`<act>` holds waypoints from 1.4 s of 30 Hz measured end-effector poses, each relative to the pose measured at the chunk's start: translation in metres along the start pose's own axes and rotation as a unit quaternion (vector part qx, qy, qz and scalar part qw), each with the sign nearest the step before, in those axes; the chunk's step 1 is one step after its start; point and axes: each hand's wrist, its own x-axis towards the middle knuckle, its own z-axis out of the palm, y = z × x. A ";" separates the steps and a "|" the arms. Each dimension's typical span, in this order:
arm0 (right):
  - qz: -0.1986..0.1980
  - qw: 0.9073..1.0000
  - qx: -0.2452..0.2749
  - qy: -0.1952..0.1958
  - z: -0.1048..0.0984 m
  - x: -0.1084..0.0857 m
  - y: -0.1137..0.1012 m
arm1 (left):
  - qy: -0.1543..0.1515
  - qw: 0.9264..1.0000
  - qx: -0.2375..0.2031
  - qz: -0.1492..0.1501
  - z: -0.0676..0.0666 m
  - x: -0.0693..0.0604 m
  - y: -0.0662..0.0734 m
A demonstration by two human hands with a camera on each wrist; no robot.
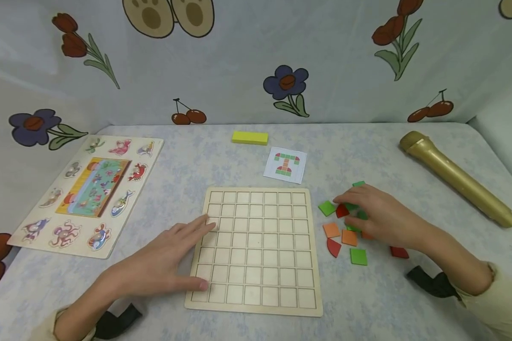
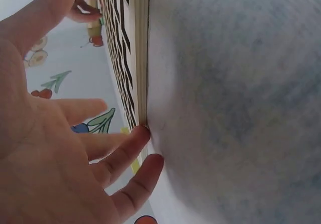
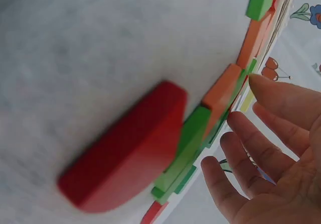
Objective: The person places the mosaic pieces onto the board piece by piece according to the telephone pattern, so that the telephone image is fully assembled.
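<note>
A square wooden grid board (image 1: pixel 260 239) lies flat in the middle of the table, with bare cells. My left hand (image 1: pixel 158 260) rests at its left edge, fingers and thumb spread; in the left wrist view a fingertip (image 2: pixel 142 133) touches the board's side. To the right of the board, my right hand (image 1: pixel 379 213) hovers over scattered small tiles, partly hiding them. Among these are green squares (image 1: pixel 359 256), orange squares (image 1: pixel 331 230) and red quarter-round pieces (image 1: pixel 333 247). The right wrist view shows its fingers apart and loosely bent, holding nothing, beyond a red piece (image 3: pixel 130 153).
Behind the board lie a pattern card (image 1: pixel 285 165) with a coloured tile figure and a yellow block (image 1: pixel 250 138). A gold microphone (image 1: pixel 458 177) lies at the right. On the left is a sea-animal puzzle board (image 1: pixel 142 194). A printed cloth (image 1: pixel 230 71) hangs behind the table.
</note>
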 end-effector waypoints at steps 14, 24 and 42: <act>0.011 1.000 -0.013 0.000 0.002 0.001 0.001 | -0.006 0.999 0.051 -0.005 0.002 -0.003 -0.008; 0.011 1.000 -0.015 0.001 0.004 0.006 -0.002 | 0.003 0.999 0.036 -0.012 0.003 -0.002 -0.014; 0.037 0.999 -0.023 -0.005 0.005 0.010 -0.005 | 0.008 0.999 0.040 -0.018 0.004 -0.002 -0.014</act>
